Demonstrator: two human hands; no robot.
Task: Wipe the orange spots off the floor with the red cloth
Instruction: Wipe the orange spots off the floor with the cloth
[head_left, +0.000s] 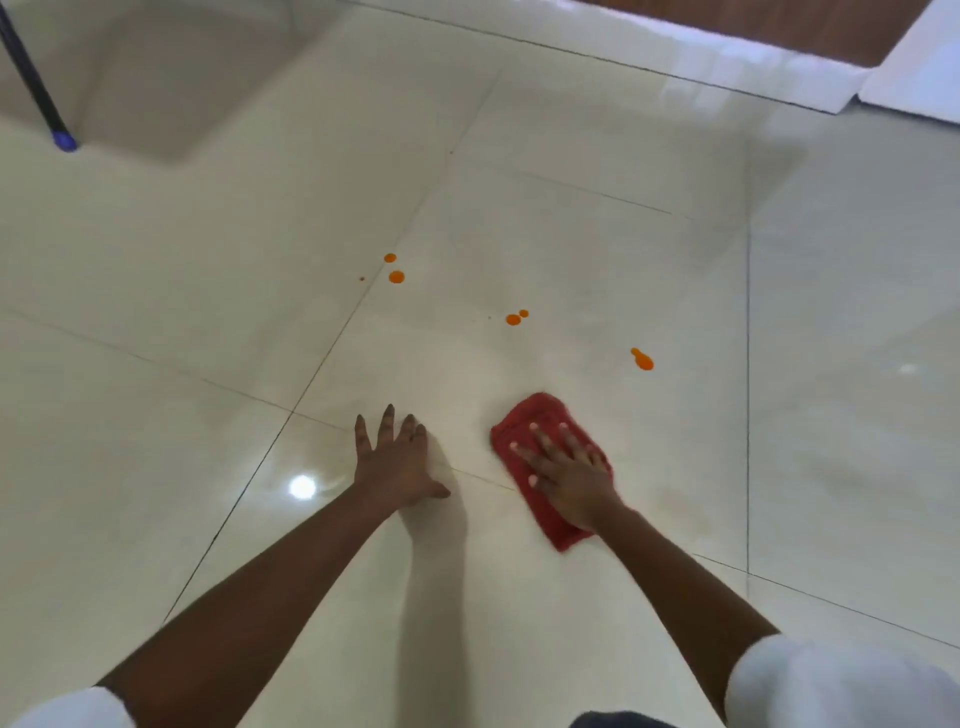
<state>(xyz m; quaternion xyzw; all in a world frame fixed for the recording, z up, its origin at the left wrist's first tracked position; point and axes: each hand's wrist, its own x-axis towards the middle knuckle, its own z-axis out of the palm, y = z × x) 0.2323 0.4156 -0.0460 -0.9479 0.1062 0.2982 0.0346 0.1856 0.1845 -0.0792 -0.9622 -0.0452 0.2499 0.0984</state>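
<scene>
A folded red cloth (540, 413) lies flat on the glossy white tile floor (208, 312). My right hand (563, 467) presses on it with fingers spread straight. My left hand (397, 460) rests flat on the bare tile to the cloth's left, fingers spread. Orange spots sit beyond the hands in three groups: a left pair (396, 276), a middle pair (513, 319) and a right blob (643, 360). The right blob is nearest the cloth, a short way past its far end. The cloth touches none of them.
A dark pole with a blue tip (65, 140) leans onto the floor at the far left. A white baseboard (727, 67) and brown surface run along the far right. A ceiling light reflects on the tile (302, 487) near my left hand.
</scene>
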